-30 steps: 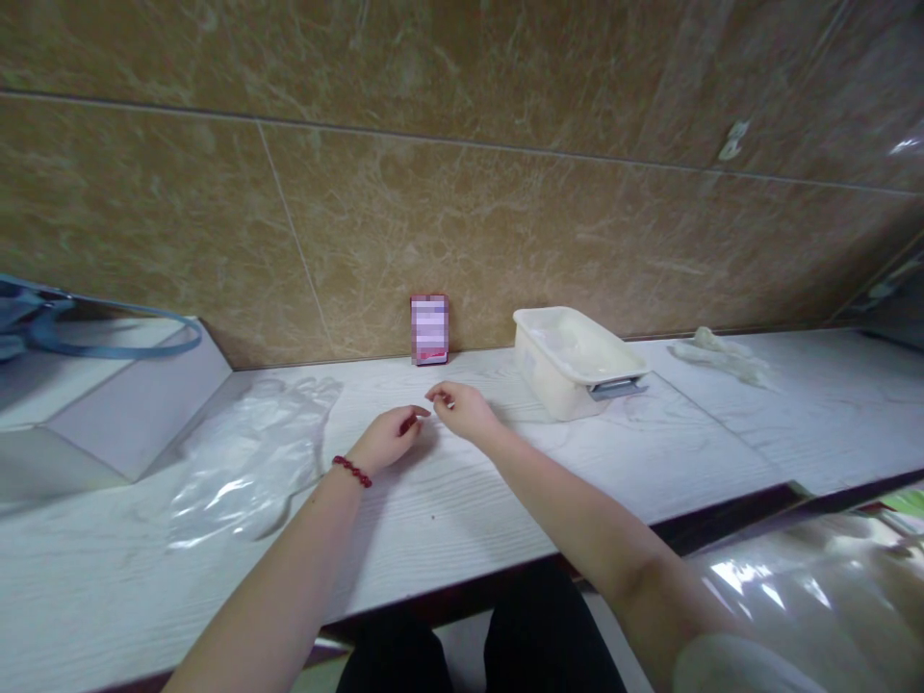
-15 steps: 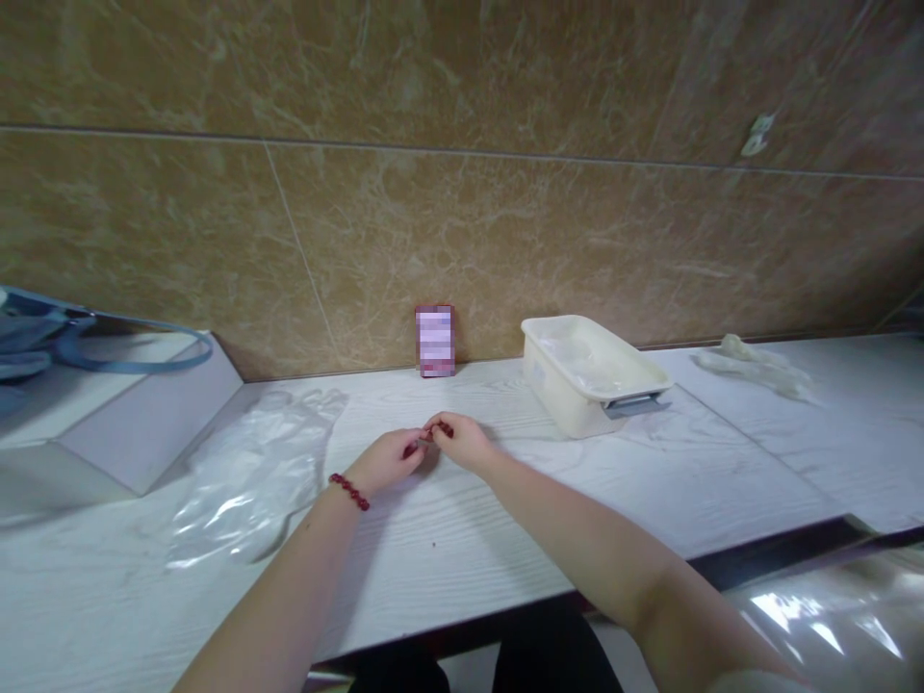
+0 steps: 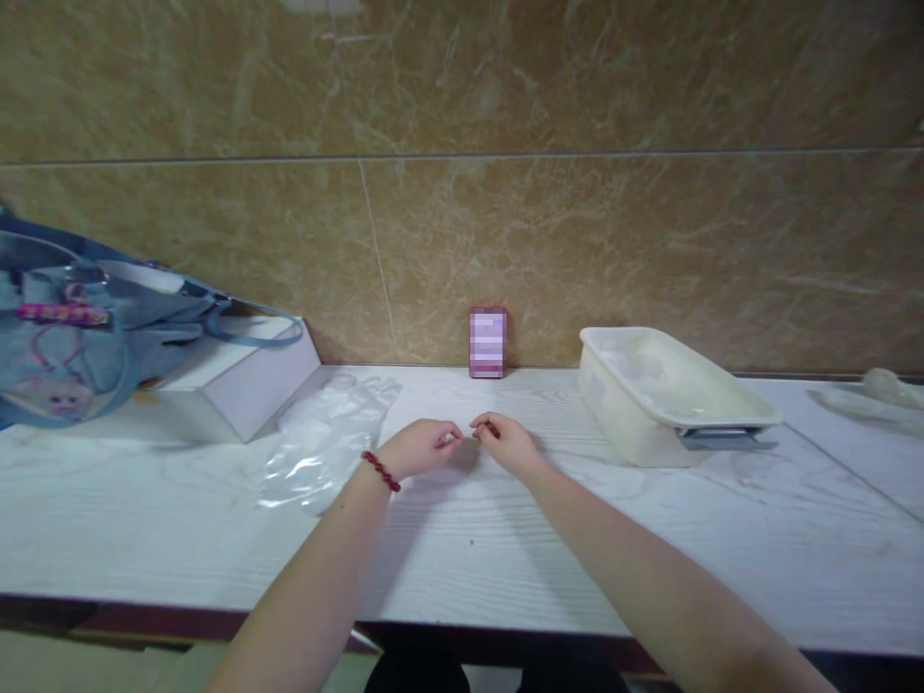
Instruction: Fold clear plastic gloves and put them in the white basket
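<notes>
My left hand (image 3: 423, 447) hovers over the middle of the white wood-grain table (image 3: 462, 577), thumb and fingertips pinched together. A dark red beaded bracelet (image 3: 381, 472) circles that wrist. Facing it across a small gap is my right hand (image 3: 507, 443), its fingers curled in and its thumb pressed to the index finger. Whatever either pinch holds is too small to make out. Behind both hands a phone (image 3: 488, 344) with a blurred lit screen leans upright against the wall. Left of my left hand lies a clear plastic bag (image 3: 318, 448).
A cream plastic tub (image 3: 635, 414) with a grey latch stands to the right. At the left a blue denim bag (image 3: 93, 337) rests on a white box (image 3: 252, 395). A crumpled translucent item (image 3: 885, 390) lies far right. The brown marbled wall (image 3: 577, 241) closes off the back.
My hands, together at the fingertips before, are now a little apart. My view has swung left, so the table's things sit further right and more of the denim bag shows.
</notes>
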Available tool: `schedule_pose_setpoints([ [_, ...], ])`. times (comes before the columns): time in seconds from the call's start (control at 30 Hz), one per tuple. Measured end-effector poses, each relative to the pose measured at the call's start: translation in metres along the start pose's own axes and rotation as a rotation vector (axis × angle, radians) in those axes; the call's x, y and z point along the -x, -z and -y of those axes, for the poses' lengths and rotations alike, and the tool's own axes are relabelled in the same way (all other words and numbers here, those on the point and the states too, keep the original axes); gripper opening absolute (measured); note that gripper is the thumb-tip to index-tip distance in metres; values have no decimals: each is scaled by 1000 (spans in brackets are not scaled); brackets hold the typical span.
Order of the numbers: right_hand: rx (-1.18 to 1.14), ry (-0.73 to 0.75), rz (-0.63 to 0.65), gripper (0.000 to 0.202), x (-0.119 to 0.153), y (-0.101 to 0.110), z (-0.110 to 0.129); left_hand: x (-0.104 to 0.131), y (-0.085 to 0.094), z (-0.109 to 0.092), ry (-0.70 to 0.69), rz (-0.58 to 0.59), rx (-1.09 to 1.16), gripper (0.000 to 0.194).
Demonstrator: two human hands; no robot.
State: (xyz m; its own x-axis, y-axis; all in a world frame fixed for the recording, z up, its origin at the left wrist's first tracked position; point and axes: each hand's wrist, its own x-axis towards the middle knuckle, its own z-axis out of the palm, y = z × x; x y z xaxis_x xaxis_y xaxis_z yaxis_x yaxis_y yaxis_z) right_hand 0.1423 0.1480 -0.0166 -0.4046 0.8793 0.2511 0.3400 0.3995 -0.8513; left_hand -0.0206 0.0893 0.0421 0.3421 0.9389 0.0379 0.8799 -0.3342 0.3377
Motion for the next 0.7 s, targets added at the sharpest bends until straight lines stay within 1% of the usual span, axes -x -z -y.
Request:
schedule_pose_setpoints([
  [0.1, 8, -22, 2, 20, 0, 0, 0, 6, 13, 11, 135, -61, -89, 27],
  [0.17, 17, -32, 4, 20, 0, 1, 1, 13, 23, 24, 250, -105, -147, 25],
  [0.27, 14, -36, 12, 20, 0, 1, 3, 29, 39, 54, 465, -175, -217, 23],
  [0.33, 15, -41, 11, 20, 0, 1, 2, 44, 50, 76, 653, -247, -237, 24],
  [0.37, 17, -43, 9, 20, 0, 1, 2, 51, 55, 86, 741, -272, -233, 28],
  [0.43, 18, -44, 8, 20, 0, 1, 0, 62, 60, 102, 849, -239, -191, 38],
  [0.5, 17, -47, 8, 20, -1, 1, -1, 67, 60, 110, 895, -164, -166, 53],
  [0.57, 19, -51, 7, 20, -1, 1, -1, 65, 55, 111, 889, -25, -150, 65],
  [0.63, 17, -55, 7, 20, -1, 1, -1, 57, 47, 106, 857, 129, -142, 73],
  [0.67, 13, -55, 9, 20, -1, 1, 0, 52, 42, 103, 846, 183, -147, 78],
  [0.7, 9, -55, 9, 20, -1, 1, 0, 48, 37, 101, 850, 207, -163, 86],
])
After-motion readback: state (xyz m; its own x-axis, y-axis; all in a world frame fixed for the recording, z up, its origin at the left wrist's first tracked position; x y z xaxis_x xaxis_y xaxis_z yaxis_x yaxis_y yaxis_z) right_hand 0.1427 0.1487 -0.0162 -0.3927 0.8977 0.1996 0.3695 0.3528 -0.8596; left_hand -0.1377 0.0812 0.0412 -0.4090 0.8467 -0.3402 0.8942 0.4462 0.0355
